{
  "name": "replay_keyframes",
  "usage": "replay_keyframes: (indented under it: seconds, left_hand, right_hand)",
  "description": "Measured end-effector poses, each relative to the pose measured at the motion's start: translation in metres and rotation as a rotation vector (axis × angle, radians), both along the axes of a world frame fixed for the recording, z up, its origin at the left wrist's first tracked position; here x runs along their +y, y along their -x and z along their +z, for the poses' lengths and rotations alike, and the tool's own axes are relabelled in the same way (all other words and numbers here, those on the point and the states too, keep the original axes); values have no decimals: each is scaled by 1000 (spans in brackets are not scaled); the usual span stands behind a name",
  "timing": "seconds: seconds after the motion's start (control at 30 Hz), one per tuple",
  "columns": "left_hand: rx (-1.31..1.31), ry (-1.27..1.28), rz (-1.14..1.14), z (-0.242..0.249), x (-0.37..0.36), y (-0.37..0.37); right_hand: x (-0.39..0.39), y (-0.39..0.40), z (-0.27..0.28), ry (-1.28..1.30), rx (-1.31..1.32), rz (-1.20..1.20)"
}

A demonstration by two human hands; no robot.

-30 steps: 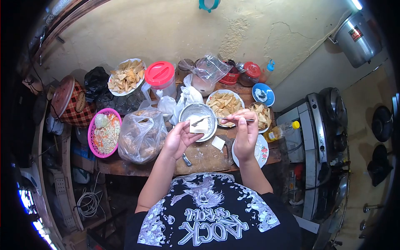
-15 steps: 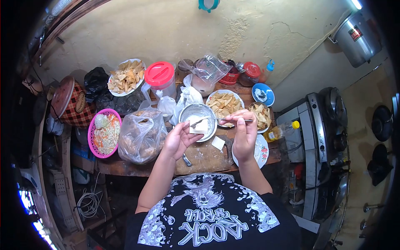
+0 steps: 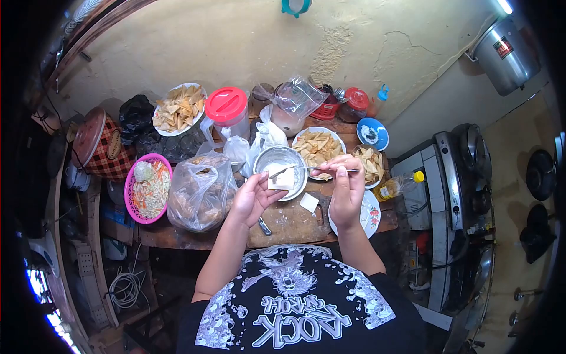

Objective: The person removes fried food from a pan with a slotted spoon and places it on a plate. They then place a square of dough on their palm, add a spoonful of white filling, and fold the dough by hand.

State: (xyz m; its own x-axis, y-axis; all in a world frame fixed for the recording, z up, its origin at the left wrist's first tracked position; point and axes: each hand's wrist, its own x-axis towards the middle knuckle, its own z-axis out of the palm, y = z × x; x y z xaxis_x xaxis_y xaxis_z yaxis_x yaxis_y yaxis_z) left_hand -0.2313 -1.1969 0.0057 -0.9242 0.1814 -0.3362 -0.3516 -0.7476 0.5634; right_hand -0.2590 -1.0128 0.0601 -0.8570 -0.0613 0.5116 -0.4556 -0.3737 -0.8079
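My left hand (image 3: 252,199) holds a square white wrapper (image 3: 282,181), apparently thin dough, by its left edge over a metal bowl (image 3: 299,184). Pinched in my right hand (image 3: 345,192) is a thin metal spoon (image 3: 303,169), held level, its tip resting on or just above the wrapper. The bowl has something pale in it, partly hidden by the wrapper. A second white square (image 3: 309,202) lies on the worn wooden cutting board (image 3: 289,227). The handle of a knife (image 3: 264,226) shows at the board's left side. A flowered plate (image 3: 370,215) is partly behind my right hand.
Plates of folded golden pastries (image 3: 319,147) stand behind the bowl and at the back left. A pink basket (image 3: 128,197) holds shredded vegetables. Beside it are a full plastic bag (image 3: 200,200) and a red-lidded jug (image 3: 227,106). An oil bottle (image 3: 398,186) lies right, near the stove (image 3: 451,171).
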Motion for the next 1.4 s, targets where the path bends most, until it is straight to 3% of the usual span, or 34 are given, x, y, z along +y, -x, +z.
replay_keyframes:
  seconds: [1.4]
  left_hand:
    - [-19, -14, 6, -11, -4, 5]
  right_hand:
    - [9, 8, 8, -43, 44, -86]
